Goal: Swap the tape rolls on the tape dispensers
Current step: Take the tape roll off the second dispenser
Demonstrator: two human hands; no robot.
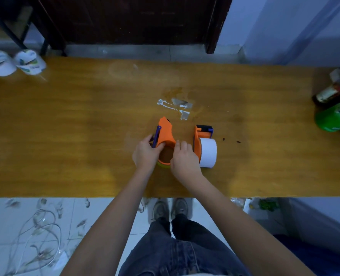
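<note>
Two orange tape dispensers sit mid-table. The left dispenser [165, 132] lies flat, with a yellowish tape roll [163, 165] peeking out under its round end. My left hand [145, 154] grips this dispenser at its left side, by the purple blade part. My right hand [183, 160] has its fingers curled on the right rim of the same dispenser's round end; whether it holds the roll is hidden. The right dispenser [200, 136] stands on its side and carries a white tape roll [208, 152], untouched.
The wooden table [65, 136] has torn tape residue [177, 107] beyond the dispensers. Two white caps [15, 62] lie at the far left corner. Bottles and a green object [334, 114] crowd the right end. My feet stand below the near edge.
</note>
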